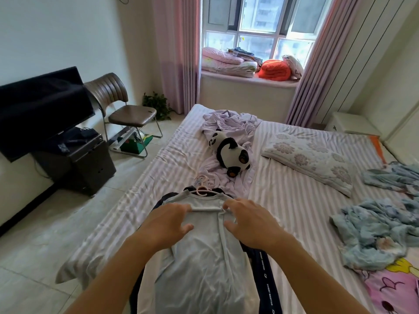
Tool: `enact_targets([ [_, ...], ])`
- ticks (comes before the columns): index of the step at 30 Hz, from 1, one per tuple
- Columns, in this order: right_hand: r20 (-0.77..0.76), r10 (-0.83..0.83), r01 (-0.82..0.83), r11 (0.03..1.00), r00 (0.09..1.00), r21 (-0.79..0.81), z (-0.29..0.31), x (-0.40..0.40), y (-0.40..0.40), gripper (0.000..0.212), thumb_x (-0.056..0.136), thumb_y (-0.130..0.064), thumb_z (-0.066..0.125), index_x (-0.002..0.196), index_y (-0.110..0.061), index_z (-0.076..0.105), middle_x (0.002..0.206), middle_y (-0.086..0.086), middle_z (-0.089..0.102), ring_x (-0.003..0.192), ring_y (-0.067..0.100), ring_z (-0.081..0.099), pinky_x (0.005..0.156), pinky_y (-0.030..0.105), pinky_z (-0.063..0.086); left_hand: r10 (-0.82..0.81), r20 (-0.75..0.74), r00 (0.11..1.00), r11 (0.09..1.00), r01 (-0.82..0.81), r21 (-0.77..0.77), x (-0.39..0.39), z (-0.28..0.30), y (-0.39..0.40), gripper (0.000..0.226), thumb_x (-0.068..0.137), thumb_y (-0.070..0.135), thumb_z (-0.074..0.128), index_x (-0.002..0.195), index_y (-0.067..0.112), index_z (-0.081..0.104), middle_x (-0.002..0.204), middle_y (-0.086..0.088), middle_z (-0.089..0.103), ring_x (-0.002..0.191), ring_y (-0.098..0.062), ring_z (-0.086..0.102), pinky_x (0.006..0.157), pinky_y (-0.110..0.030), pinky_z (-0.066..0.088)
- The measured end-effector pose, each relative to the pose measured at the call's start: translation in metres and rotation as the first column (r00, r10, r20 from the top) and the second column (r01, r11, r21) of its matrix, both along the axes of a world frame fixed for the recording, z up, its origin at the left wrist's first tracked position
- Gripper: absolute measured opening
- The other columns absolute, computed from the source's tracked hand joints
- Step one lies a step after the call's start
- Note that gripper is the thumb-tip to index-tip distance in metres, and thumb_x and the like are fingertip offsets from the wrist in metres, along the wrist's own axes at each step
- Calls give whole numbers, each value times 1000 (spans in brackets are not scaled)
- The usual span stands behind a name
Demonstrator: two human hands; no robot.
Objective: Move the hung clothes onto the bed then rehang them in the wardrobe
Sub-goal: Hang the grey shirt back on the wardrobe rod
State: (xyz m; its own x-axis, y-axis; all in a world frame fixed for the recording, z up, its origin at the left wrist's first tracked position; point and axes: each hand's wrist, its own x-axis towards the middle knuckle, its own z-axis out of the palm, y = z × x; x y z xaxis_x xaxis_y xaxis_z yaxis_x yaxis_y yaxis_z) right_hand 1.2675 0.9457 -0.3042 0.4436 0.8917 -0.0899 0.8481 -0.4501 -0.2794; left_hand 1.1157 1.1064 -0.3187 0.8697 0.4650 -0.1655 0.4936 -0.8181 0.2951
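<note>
A light blue garment (pixel 199 257) lies flat on the striped bed (pixel 294 200), still on a pink hanger (pixel 202 191) whose hook points toward the panda. Dark clothes (pixel 265 275) with white lettering lie underneath it. My left hand (pixel 169 223) rests on the garment's left shoulder, fingertips at the neckline. My right hand (pixel 251 220) rests on its right shoulder, fingers spread and touching the collar edge. Neither hand visibly pinches the cloth. The wardrobe is out of view.
A panda plush (pixel 231 152) lies on crumpled lilac bedding (pixel 229 125) beyond the hanger. A floral pillow (pixel 310 157) and blue rumpled cloth (pixel 371 230) lie to the right. Left of the bed stand a chair (pixel 127 114) and a TV (pixel 40 107) on a dark cabinet.
</note>
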Motion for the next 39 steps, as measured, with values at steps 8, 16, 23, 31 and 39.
enact_targets([
  [8, -42, -115, 116, 993, 992, 9, -44, 83, 83, 32, 97, -34, 53, 128, -26, 54, 121, -7, 61, 107, 13, 58, 87, 30, 49, 86, 29, 996, 996, -84, -40, 73, -52, 98, 47, 94, 41, 58, 137, 25, 52, 130, 1, 60, 116, -18, 58, 93, -36, 49],
  [16, -50, -162, 161, 987, 986, -25, -130, 175, 142, 20, 97, -30, 53, 114, -24, 61, 105, -6, 64, 87, 13, 58, 74, 27, 47, 217, 29, 976, 970, -212, -118, 147, -140, 158, 42, 96, 34, 58, 136, 22, 54, 127, 1, 61, 114, -19, 59, 89, -31, 48],
  [23, -138, -213, 205, 976, 967, -72, -224, 240, 200, 21, 95, -22, 53, 114, -23, 64, 106, -2, 66, 92, 18, 60, 77, 31, 49, 308, -101, 946, 926, -323, -194, 194, -228, 205, 48, 98, 30, 55, 144, 22, 45, 129, -5, 58, 117, -23, 56, 93, -35, 48],
  [31, -166, -263, 228, 952, 950, -204, -326, 294, 248, 31, 94, -12, 50, 123, -19, 60, 116, 4, 63, 108, 25, 56, 84, 35, 47, 339, -158, 927, 907, -367, -208, 240, -316, 256, 39, 95, 27, 59, 133, 21, 55, 122, -1, 62, 108, -24, 59, 86, -36, 50],
  [39, -201, -304, 218, 907, 931, -361, -396, 312, 249, 29, 88, -21, 53, 117, -16, 52, 111, 6, 57, 106, 29, 55, 87, 40, 45, 374, -212, 903, 876, -419, -240, 264, -370, 266, 56, 94, 31, 59, 145, 15, 40, 138, -7, 51, 124, -25, 51, 103, -37, 42],
])
